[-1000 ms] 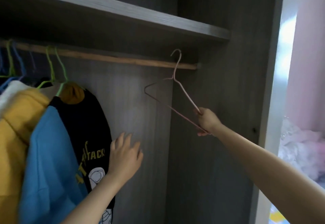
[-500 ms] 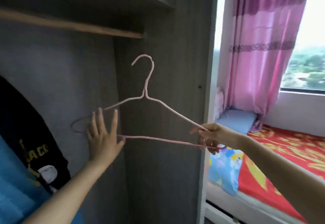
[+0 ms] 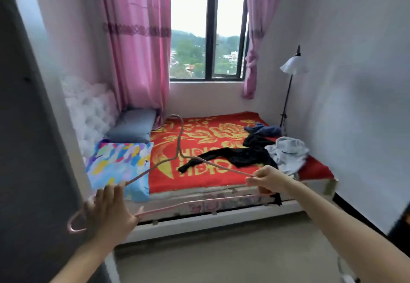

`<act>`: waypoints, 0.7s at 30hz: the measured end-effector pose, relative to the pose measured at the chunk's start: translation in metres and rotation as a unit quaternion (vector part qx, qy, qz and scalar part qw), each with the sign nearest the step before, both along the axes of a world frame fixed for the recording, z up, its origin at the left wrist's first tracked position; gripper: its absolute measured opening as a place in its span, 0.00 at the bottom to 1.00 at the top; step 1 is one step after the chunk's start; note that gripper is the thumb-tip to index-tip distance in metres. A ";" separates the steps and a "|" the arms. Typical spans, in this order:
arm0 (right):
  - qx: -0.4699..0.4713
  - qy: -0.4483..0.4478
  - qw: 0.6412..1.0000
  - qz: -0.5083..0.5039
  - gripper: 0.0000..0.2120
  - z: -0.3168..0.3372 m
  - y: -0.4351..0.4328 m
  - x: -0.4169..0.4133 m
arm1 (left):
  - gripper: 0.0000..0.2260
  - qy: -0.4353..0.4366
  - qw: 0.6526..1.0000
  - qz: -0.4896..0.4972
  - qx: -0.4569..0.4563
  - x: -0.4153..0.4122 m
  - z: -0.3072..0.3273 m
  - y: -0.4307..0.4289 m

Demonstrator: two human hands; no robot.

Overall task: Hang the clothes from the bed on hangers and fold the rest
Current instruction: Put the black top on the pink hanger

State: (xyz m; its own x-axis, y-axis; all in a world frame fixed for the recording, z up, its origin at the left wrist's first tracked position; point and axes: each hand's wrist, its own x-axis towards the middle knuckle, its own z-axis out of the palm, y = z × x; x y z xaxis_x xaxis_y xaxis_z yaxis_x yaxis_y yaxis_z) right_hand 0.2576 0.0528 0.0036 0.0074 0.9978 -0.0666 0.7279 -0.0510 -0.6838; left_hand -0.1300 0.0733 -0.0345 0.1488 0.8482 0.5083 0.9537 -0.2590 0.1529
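Observation:
A pink wire hanger (image 3: 179, 149) is held up in front of me, hook pointing up. My right hand (image 3: 269, 180) pinches its right corner. My left hand (image 3: 108, 212) lies with straight fingers against its left end, touching the lower bar. Beyond it is the bed (image 3: 199, 185) with a red and gold blanket. On the blanket lie a black garment (image 3: 241, 157), a pale blue-white garment (image 3: 288, 153) at the right edge, and a dark blue garment (image 3: 263, 130) further back.
A grey pillow (image 3: 133, 125) and a multicoloured pillow (image 3: 115, 167) sit at the bed's left end. A floor lamp (image 3: 292, 67) stands in the right corner. The dark wardrobe side (image 3: 26, 149) fills the left. Pink curtains (image 3: 137, 38) frame the window. Bare floor lies before the bed.
The view has swung right from the wardrobe rail to the bed. My right hand took the hanger off the rail and carried it along; my left hand came up to its left end.

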 end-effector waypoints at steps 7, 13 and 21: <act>0.005 -0.061 0.962 -0.265 0.18 -0.049 -0.116 0.132 | 0.45 0.089 0.961 -0.180 -0.190 0.170 -0.041 0.017; -0.012 -0.074 0.909 -0.411 0.23 -0.076 -0.229 0.211 | 0.27 -0.040 0.872 -0.316 -0.372 0.301 -0.074 0.000; -0.015 -0.056 0.899 -0.434 0.18 -0.113 -0.299 0.229 | 0.08 -0.139 0.757 -0.468 -0.434 0.432 -0.088 -0.045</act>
State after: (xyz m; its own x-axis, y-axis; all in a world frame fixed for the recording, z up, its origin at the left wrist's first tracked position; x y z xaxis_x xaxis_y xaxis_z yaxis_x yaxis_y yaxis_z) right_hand 0.4866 -0.2464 -0.1093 0.7905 0.6109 -0.0441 0.4690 -0.6500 -0.5980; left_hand 0.3020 0.0281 -0.1224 0.8806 0.4703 -0.0579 0.3144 -0.4884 0.8140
